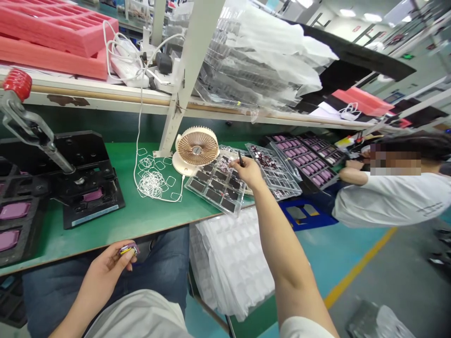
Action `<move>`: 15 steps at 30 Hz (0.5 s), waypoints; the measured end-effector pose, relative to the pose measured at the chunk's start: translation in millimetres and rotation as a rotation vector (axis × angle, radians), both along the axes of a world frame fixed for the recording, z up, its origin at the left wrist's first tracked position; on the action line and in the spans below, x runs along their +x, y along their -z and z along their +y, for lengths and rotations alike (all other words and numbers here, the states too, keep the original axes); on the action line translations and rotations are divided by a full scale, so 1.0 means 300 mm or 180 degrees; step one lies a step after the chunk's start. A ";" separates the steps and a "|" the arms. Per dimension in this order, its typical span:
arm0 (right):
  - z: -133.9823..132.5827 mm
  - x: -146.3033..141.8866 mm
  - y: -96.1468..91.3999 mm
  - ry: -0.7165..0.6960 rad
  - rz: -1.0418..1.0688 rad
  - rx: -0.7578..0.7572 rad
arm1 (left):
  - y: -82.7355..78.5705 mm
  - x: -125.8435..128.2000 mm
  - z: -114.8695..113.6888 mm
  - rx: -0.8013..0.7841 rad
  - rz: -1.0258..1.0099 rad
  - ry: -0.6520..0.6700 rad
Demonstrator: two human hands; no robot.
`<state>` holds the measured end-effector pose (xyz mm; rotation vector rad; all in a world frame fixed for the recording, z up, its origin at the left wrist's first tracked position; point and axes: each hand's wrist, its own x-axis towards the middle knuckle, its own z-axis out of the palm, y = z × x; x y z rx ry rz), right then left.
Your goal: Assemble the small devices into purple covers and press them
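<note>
Over my lap, my left hand (pixel 109 270) grips a small purple device casing (pixel 128 248) with a yellow part showing on it. My right hand (pixel 251 171) stretches out over a clear plastic tray (pixel 218 188) with dark pieces in its compartments. A slim black tool (pixel 241 159) sticks up from the closed fingers of that hand; its tip is too small to make out. The fingertips are close to small parts in the tray's upper section. Further right lies another clear tray (pixel 273 169) with small dark red parts.
A beige fan (pixel 197 148) stands behind the tray, beside a pile of white loops (pixel 153 183). On the left is a black clamp fixture (pixel 91 204) holding a purple casing. Foam trays (pixel 299 157) hold purple casings. A co-worker (pixel 391 188) sits at right.
</note>
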<state>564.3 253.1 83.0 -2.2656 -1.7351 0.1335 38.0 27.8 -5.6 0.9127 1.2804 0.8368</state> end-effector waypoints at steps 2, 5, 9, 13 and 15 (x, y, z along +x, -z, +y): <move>-0.005 -0.015 0.004 0.0004 -0.0028 -0.0059 | -0.006 0.004 -0.001 0.0004 0.0025 -0.0017; -0.008 -0.038 0.011 0.0057 -0.0144 -0.0265 | -0.012 0.008 -0.003 0.0012 0.0100 -0.0035; -0.003 -0.058 0.010 0.0184 -0.0441 -0.0459 | -0.011 0.008 -0.008 0.0023 0.0193 -0.0040; 0.005 -0.071 -0.011 0.0120 -0.0716 -0.0533 | -0.004 0.003 -0.008 -0.0007 0.0156 0.0003; 0.005 -0.077 -0.022 0.0037 -0.0844 -0.0579 | -0.003 0.003 -0.007 -0.0041 0.0135 0.0026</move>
